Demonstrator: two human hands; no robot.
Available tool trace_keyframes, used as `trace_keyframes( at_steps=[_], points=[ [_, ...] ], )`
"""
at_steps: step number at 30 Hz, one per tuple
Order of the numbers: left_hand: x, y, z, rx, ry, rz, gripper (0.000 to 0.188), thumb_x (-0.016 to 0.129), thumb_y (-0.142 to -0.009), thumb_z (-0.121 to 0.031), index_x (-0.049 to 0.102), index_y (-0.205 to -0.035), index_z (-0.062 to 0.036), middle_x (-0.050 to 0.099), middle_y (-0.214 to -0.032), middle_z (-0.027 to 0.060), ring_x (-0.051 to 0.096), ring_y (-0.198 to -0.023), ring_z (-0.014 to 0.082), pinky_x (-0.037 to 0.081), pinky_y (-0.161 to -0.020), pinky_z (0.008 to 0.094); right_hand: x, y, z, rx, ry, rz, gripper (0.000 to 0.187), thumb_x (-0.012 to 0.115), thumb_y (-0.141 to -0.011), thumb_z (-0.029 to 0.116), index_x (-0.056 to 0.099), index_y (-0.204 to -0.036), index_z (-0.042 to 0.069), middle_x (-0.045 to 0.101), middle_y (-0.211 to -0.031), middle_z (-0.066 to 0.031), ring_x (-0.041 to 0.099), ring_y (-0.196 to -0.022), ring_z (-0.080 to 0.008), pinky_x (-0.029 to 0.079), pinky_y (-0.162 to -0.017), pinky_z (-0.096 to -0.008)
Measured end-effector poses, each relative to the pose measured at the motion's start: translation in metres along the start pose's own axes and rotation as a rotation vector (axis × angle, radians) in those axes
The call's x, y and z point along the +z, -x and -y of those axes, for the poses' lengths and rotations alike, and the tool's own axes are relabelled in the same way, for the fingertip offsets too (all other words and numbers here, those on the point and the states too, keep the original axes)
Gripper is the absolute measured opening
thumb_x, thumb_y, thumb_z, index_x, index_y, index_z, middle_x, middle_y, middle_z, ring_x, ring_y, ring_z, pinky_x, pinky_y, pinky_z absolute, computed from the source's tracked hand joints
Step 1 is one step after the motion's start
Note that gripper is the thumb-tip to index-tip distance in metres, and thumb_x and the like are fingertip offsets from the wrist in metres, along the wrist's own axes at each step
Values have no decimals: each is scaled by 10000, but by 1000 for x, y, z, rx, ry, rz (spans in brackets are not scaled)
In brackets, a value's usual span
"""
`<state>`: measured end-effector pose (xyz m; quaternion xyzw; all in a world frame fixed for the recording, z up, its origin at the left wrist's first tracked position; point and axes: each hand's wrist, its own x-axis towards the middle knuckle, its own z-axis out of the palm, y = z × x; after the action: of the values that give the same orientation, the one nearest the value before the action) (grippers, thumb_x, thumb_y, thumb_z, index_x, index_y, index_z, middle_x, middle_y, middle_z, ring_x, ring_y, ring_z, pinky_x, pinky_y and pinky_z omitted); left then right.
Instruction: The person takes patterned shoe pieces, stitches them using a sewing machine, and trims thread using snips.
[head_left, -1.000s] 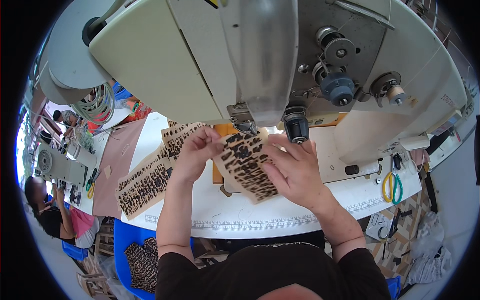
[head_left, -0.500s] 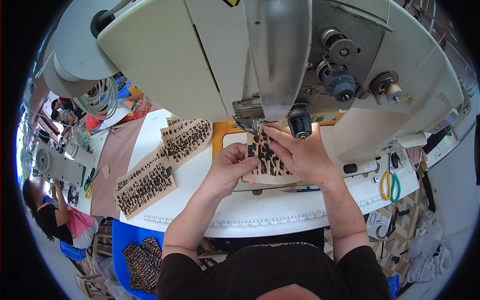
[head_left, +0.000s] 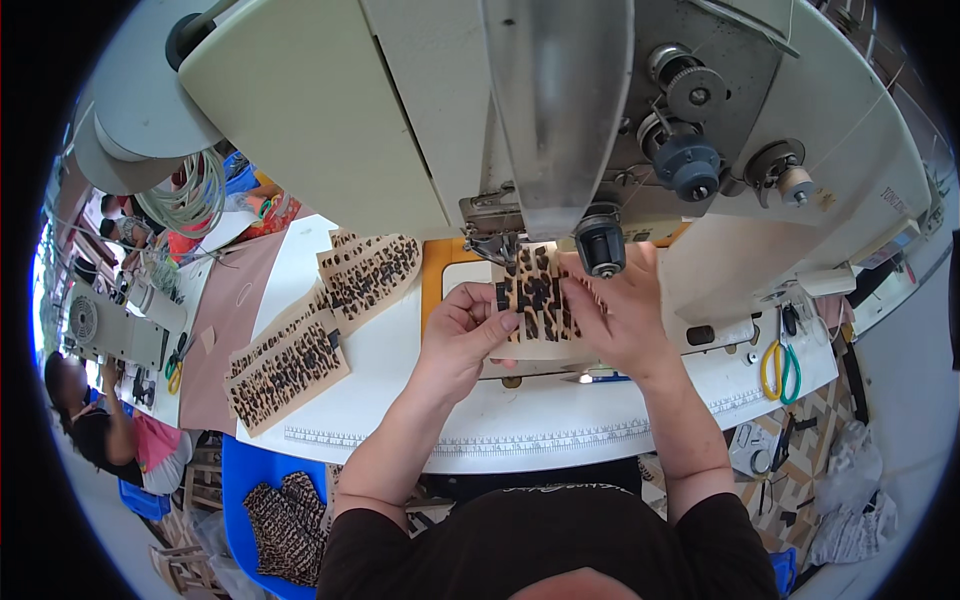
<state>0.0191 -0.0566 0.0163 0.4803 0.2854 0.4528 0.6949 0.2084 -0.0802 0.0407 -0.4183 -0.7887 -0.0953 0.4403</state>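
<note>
A leopard-print fabric piece with a plain tan border lies under the sewing machine's presser foot. My left hand pinches its left edge, thumb on top and fingers curled beneath. On the right side, my right hand grips the piece near its edge, the thumb lying along the print. The machine's black knob covers part of the right fingers, and they are slightly blurred. Left of the machine, more leopard-print pieces on tan backing lie overlapped on the white table.
The sewing machine head overhangs both hands. A ruler strip runs along the table's front edge. Green-and-yellow-handled scissors rest at the right. A blue chair holds leopard-print cloth. Another person sits at far left.
My right hand has drawn back to the right from near the needle, uncovering more of the print. My left hand keeps its pinch. The view has shifted slightly.
</note>
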Motion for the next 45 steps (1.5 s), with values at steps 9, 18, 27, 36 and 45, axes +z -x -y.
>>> trace_keyframes(
  at_steps=[9,18,27,36,45],
  points=[
    [12,9,0,52,2,-81,309,577,-806,-54,414,-1060,13,553,-892,79,567,-708,107,527,-520,217,-17,24,6,112,53,105,502,699,-666,237,466,-1100,138,467,-807,-21,430,-746,-217,305,-681,-338],
    [6,-9,1,73,26,-85,314,582,-798,-36,417,-1062,4,564,-840,85,557,-557,117,485,-449,204,-2,29,-4,55,164,25,461,599,-626,46,484,-1066,121,437,-755,-21,436,-726,-204,332,-621,-330],
    [4,-20,-9,128,0,-79,250,572,-800,-28,456,-1020,-7,536,-749,43,508,-476,97,415,-417,189,14,22,-17,100,134,-221,245,603,-654,14,479,-843,109,456,-723,-30,464,-662,-205,369,-583,-327],
    [-8,-42,-10,192,-95,-102,133,511,-802,16,537,-932,5,566,-779,18,530,-651,83,425,-590,213,23,21,-24,332,5,-255,173,645,-699,91,484,-762,84,469,-691,-47,484,-642,-191,400,-582,-308],
    [-4,-79,-8,339,-132,-42,182,496,-772,72,547,-931,0,594,-851,48,561,-758,126,439,-684,245,1,8,-53,673,-630,-279,179,593,-812,202,495,-873,65,514,-757,8,468,-685,-60,393,-595,-212]
  ],
)
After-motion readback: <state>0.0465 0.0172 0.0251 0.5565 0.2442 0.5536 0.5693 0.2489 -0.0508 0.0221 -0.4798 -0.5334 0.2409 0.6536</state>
